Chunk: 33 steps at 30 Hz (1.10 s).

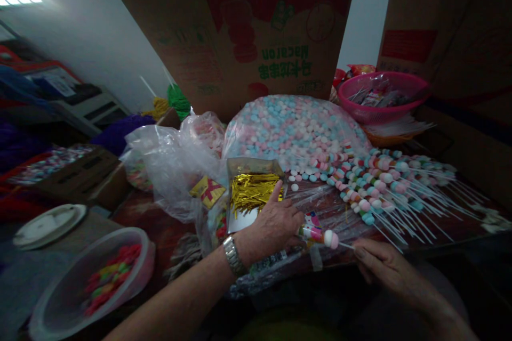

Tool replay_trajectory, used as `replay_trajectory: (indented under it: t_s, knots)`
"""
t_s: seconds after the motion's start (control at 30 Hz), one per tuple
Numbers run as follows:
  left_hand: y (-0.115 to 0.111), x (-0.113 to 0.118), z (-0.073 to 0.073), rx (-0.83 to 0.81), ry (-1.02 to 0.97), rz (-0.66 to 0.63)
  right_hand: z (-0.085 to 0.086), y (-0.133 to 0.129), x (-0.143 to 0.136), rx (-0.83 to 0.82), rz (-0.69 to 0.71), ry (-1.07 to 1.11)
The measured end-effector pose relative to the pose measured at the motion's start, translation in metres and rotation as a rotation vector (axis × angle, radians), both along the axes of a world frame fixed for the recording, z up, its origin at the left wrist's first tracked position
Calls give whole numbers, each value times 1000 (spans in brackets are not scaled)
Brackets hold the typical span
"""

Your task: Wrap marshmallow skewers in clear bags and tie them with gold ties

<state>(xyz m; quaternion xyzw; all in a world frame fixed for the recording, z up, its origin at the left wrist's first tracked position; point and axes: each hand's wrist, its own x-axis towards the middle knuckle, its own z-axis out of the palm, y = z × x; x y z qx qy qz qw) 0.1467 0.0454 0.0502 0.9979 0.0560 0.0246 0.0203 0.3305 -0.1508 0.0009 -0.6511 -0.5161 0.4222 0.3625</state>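
My right hand (pixel 378 261) pinches the white stick of a candy skewer (pixel 330 239) near the table's front edge. A colourful printed wrapper covers part of the skewer's left portion. My left hand (pixel 282 221), with a metal watch on the wrist, has its index finger stretched over gold twist ties (pixel 254 191) in an open box (pixel 237 165). Its other fingers curl at the wrapped left end of the skewer, and their undersides are hidden.
Behind lies a big clear bag of pastel candies (pixel 296 122). Finished skewers (pixel 394 186) pile at right, below a pink basket (pixel 382 112). A plastic bowl of gummies (pixel 140 245) stands at lower left; cardboard boxes (pixel 248 80) rise behind.
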Motion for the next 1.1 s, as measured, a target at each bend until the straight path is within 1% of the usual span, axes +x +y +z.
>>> replay_trajectory:
  t_s: [0.07,0.2,0.27,0.33,0.4,0.47,0.53,0.57,0.6,0.63,0.7,0.8,0.9,0.97,1.0,1.03,1.1]
  knots:
    - [-6,7,-3,-65,84,30,2,4,-1,-16,40,-26]
    - [-23,25,-10,-302,230,73,4,18,-10,4,127,-142]
    - [-34,32,-15,-353,282,94,3,27,-18,23,150,-212]
    - [-39,35,-20,-385,288,138,1,36,-25,30,133,-269]
    - [-37,32,-19,-467,234,141,0,40,-28,36,114,-276]
    - [-25,23,-12,-533,127,89,1,41,-26,45,113,-229]
    - [-11,10,-2,-504,45,42,4,38,-21,42,125,-161]
    - [-5,4,2,-492,46,21,7,36,-19,43,128,-135]
    - [-1,-2,5,-515,69,5,9,35,-17,47,133,-117]
    - [1,-7,6,-572,102,-4,12,35,-15,54,140,-108]
    - [-2,-14,3,-775,162,3,17,37,-14,84,164,-108]
    - [-17,-20,-10,-1073,153,107,21,46,-18,127,246,-122]
    - [-33,-24,-21,-1272,170,308,23,58,-22,125,345,-118]
    - [-39,-27,-24,-1399,205,445,22,66,-21,113,382,-96]
    - [-41,-28,-25,-1453,206,508,20,69,-20,117,353,-83]
    - [-42,-29,-26,-1502,192,568,18,72,-18,131,271,-70]
    - [-42,-31,-29,-1557,116,669,11,75,-18,169,7,-16]
